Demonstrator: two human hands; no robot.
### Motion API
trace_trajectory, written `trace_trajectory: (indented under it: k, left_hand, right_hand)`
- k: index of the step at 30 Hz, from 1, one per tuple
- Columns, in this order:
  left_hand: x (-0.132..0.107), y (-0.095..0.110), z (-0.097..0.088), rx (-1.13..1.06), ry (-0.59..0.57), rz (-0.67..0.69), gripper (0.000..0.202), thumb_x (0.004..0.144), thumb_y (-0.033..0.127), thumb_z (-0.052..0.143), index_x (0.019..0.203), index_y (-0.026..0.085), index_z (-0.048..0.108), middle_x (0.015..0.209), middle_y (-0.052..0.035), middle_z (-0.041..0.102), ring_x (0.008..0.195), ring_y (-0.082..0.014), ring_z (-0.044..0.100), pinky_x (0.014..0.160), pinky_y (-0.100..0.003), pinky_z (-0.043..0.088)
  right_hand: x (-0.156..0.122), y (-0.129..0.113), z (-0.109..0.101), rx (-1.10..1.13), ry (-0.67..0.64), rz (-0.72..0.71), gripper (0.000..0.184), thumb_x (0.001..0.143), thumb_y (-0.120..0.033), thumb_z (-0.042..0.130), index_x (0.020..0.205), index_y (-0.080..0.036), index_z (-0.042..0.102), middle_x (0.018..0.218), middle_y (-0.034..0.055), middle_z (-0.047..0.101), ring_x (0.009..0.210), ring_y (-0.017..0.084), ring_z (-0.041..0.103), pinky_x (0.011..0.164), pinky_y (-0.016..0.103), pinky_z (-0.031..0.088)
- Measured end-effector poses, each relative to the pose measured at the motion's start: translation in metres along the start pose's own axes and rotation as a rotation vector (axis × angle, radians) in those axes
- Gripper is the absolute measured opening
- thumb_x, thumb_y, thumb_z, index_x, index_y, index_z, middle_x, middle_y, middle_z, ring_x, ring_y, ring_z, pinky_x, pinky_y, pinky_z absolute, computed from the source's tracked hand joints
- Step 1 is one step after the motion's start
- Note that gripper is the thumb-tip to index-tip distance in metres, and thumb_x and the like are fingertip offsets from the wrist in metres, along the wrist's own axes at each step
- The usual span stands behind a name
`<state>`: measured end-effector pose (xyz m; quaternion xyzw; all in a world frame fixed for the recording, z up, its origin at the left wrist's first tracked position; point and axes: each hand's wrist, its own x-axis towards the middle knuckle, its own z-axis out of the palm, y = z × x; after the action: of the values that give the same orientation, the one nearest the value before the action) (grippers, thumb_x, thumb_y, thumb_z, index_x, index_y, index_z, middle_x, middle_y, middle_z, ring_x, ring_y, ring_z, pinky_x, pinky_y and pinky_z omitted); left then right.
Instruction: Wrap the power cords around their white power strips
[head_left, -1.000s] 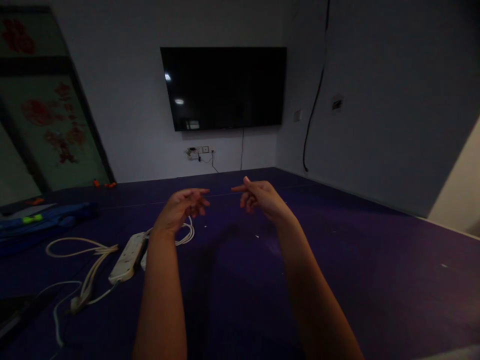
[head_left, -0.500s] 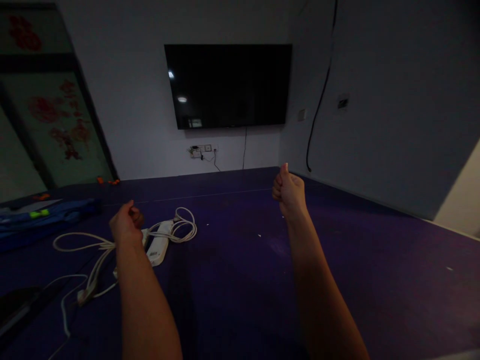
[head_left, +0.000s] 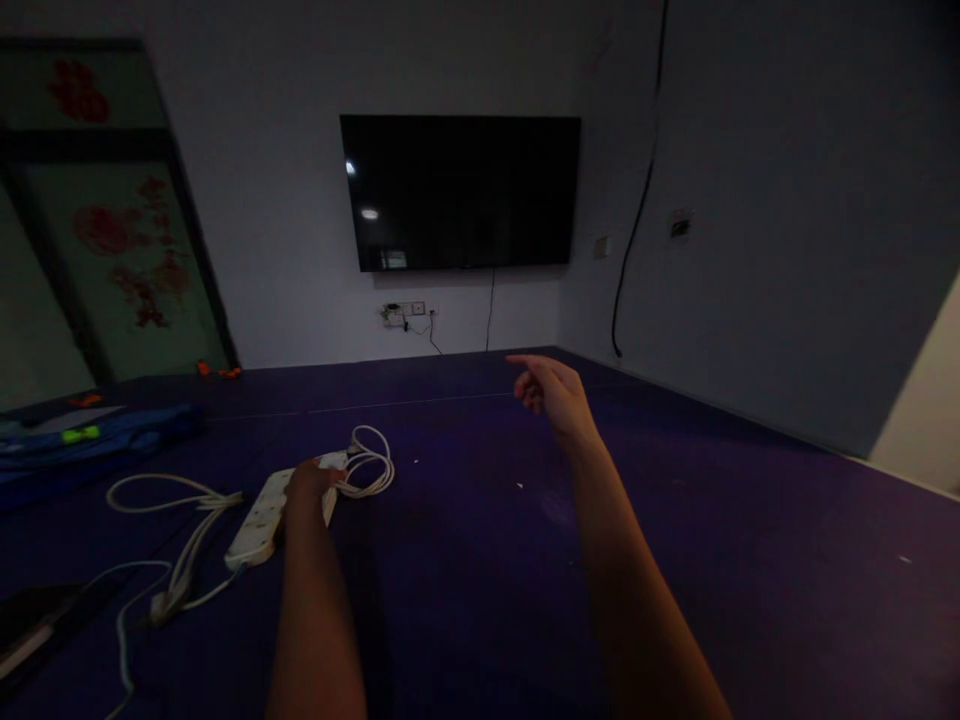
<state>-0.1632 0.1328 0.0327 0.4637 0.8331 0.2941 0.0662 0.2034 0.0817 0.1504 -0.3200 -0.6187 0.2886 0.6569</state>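
My left hand (head_left: 310,484) is down on the purple floor mat (head_left: 480,560), resting on the near end of a white power strip (head_left: 259,520). Its fingers are hidden behind the back of the hand, so I cannot tell whether they grip the strip. A coiled white cable (head_left: 371,462) lies just beyond that hand. My right hand (head_left: 553,390) is raised in the air at centre right, touching nothing. Its index finger points left and the other fingers are curled in.
More white cable loops (head_left: 172,500) trail left of the strip. A blue bundle with a green object (head_left: 97,435) lies at far left. A dark television (head_left: 461,190) hangs on the far wall above wall sockets (head_left: 405,310). A black cable (head_left: 637,200) runs down the right wall.
My left hand has dropped from a raised fist onto the power strip. My right hand went from a thumbs-up fist to pointing left. The view tilted down slightly.
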Motion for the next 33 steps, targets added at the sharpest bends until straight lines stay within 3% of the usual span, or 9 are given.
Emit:
trace_trajectory:
  k: [4, 8, 14, 20, 33]
  left_hand:
    - [-0.013, 0.007, 0.013, 0.06, -0.045, -0.145, 0.064, 0.059, 0.042, 0.071, 0.114, 0.012, 0.058, 0.125, -0.0259, 0.053, 0.108, -0.0453, 0.053, 0.077, -0.053, 0.046]
    - [-0.025, 0.014, 0.022, 0.107, -0.029, -0.182, 0.064, 0.057, 0.046, 0.072, 0.111, 0.015, 0.06, 0.132, -0.0263, 0.046, 0.116, -0.0476, 0.045, 0.082, -0.058, 0.04]
    - [-0.03, 0.016, 0.026, 0.144, 0.012, -0.192, 0.049, 0.063, 0.046, 0.067, 0.104, 0.019, 0.062, 0.13, -0.0227, 0.047, 0.116, -0.0451, 0.045, 0.084, -0.057, 0.038]
    - [-0.038, 0.018, 0.03, 0.153, 0.073, -0.177, 0.055, 0.064, 0.053, 0.061, 0.107, 0.017, 0.06, 0.128, -0.0238, 0.047, 0.116, -0.0455, 0.043, 0.082, -0.057, 0.037]
    - [-0.043, 0.02, 0.026, 0.1, 0.148, -0.165, 0.047, 0.064, 0.037, 0.061, 0.106, 0.017, 0.062, 0.119, -0.0223, 0.057, 0.11, -0.0432, 0.051, 0.083, -0.055, 0.04]
  right_hand:
    - [0.0, 0.003, 0.003, -0.054, -0.045, 0.006, 0.043, 0.08, -0.048, 0.048, 0.087, -0.01, 0.067, 0.047, -0.0027, 0.052, 0.037, 0.005, 0.042, 0.038, 0.018, 0.028]
    - [0.0, 0.006, 0.003, -0.105, -0.069, -0.015, 0.049, 0.08, -0.055, 0.048, 0.085, -0.011, 0.068, 0.047, -0.0029, 0.052, 0.038, 0.005, 0.042, 0.039, 0.018, 0.03]
    - [0.0, 0.007, 0.004, -0.141, -0.061, -0.025, 0.051, 0.079, -0.057, 0.048, 0.086, -0.011, 0.069, 0.047, -0.0029, 0.051, 0.038, 0.006, 0.042, 0.039, 0.018, 0.03]
    - [0.0, 0.006, 0.002, -0.132, -0.067, -0.036, 0.05, 0.08, -0.056, 0.049, 0.084, -0.011, 0.069, 0.046, -0.0031, 0.051, 0.037, 0.006, 0.042, 0.039, 0.018, 0.03]
    - [0.001, 0.006, -0.002, -0.108, -0.042, -0.072, 0.048, 0.08, -0.055, 0.049, 0.082, -0.011, 0.069, 0.044, -0.0035, 0.05, 0.037, 0.006, 0.042, 0.039, 0.019, 0.031]
